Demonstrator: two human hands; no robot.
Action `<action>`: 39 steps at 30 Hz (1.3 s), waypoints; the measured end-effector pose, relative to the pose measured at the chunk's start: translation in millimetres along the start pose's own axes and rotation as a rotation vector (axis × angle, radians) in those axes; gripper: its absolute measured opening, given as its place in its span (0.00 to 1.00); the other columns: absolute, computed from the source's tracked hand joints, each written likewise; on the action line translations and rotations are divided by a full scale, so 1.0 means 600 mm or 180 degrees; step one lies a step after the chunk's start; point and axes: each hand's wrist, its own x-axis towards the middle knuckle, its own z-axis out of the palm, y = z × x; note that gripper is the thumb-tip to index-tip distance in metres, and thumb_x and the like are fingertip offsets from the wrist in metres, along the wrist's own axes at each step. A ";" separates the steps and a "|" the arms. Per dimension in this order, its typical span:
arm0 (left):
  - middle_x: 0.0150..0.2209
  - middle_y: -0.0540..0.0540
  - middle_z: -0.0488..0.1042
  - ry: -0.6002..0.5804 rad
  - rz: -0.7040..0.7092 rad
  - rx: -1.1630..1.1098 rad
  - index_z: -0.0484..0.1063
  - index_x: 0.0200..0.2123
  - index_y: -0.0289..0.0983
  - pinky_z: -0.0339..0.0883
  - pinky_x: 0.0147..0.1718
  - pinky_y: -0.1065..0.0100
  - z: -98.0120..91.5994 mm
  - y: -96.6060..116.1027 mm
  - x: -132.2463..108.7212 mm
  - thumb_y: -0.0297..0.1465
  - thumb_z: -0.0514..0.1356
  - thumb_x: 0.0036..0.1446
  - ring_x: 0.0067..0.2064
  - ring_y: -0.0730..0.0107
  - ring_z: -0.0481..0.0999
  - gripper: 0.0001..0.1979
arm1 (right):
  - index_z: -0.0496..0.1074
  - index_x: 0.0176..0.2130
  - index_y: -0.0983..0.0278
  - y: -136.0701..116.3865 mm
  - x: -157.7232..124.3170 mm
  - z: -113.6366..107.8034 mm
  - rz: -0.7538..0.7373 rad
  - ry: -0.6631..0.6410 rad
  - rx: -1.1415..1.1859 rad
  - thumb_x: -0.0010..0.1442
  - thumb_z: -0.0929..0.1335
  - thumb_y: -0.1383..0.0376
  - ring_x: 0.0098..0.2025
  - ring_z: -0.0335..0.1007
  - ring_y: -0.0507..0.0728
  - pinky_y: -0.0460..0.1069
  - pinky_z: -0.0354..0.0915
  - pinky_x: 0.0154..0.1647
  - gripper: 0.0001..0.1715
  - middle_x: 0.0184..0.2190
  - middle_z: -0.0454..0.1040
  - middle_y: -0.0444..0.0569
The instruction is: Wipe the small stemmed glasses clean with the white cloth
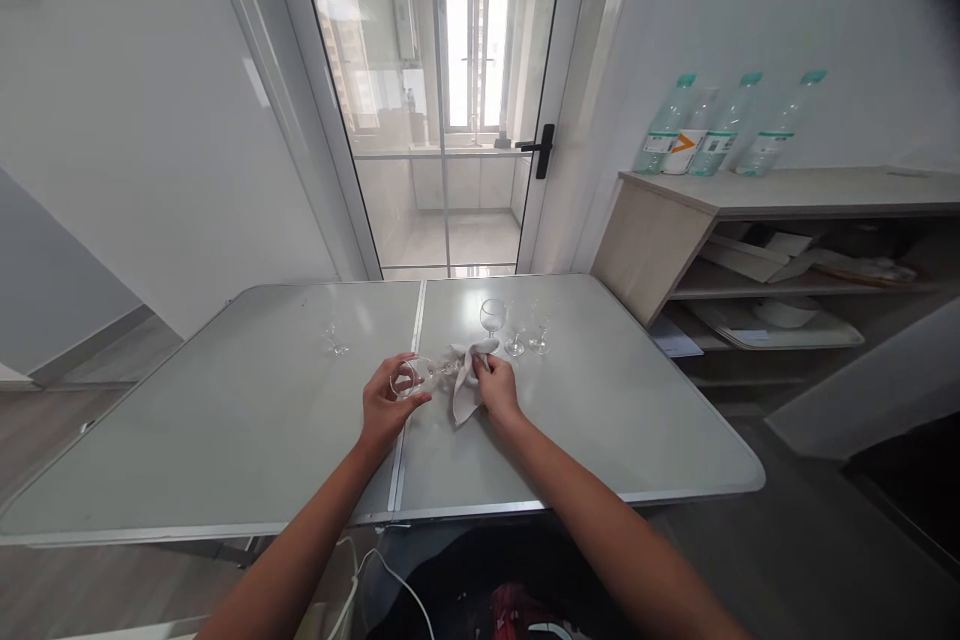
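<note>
My left hand [388, 400] is closed around the bowl of a clear wine glass [422, 376], which lies sideways with its rim to the left. In my right hand [495, 388] is a pale cloth [466, 398], bunched against the stem and foot end of that glass. The cloth hides most of the foot. Just beyond my right hand a round-bowled wine glass [493, 316] stands upright on the table. Close to it are two more small stemmed glasses, one glass [514, 342] nearer and another glass [539, 336] to its right.
Another clear glass [335, 340] is on the left half of the folding table [600, 420]. A metal seam [409, 400] divides the tabletop. A glazed door [442, 190] stands behind. To the right, a shelf unit [660, 240] carries several plastic bottles [724, 128].
</note>
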 end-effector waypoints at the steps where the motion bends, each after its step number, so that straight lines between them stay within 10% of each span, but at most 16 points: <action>1: 0.51 0.45 0.73 0.0015 0.0018 0.0005 0.80 0.51 0.44 0.81 0.49 0.53 -0.001 -0.001 0.000 0.33 0.77 0.47 0.40 0.69 0.74 0.26 | 0.69 0.23 0.62 0.000 0.000 0.003 -0.0007 -0.0017 0.0035 0.56 0.72 0.47 0.28 0.62 0.55 0.47 0.57 0.27 0.23 0.19 0.66 0.41; 9: 0.50 0.46 0.73 -0.0133 0.0122 0.0038 0.79 0.53 0.45 0.81 0.48 0.55 -0.009 -0.013 0.002 0.33 0.77 0.46 0.41 0.68 0.76 0.29 | 0.78 0.33 0.65 -0.009 -0.008 0.030 0.0461 -0.0914 0.0901 0.48 0.76 0.48 0.31 0.72 0.59 0.52 0.67 0.35 0.24 0.28 0.78 0.49; 31: 0.47 0.46 0.75 -0.0351 0.0164 0.0197 0.79 0.53 0.44 0.81 0.48 0.54 -0.017 -0.022 0.004 0.34 0.77 0.47 0.40 0.67 0.78 0.28 | 0.77 0.34 0.66 -0.010 -0.005 0.021 0.0829 -0.0823 0.1239 0.46 0.79 0.45 0.30 0.74 0.57 0.51 0.70 0.35 0.29 0.29 0.79 0.49; 39: 0.55 0.43 0.73 0.0261 -0.0123 0.0054 0.78 0.53 0.43 0.80 0.48 0.60 -0.020 -0.019 0.012 0.35 0.75 0.49 0.42 0.68 0.79 0.27 | 0.76 0.35 0.64 -0.002 0.010 0.012 0.0760 -0.0540 0.1250 0.42 0.81 0.47 0.31 0.74 0.56 0.49 0.70 0.34 0.29 0.29 0.79 0.46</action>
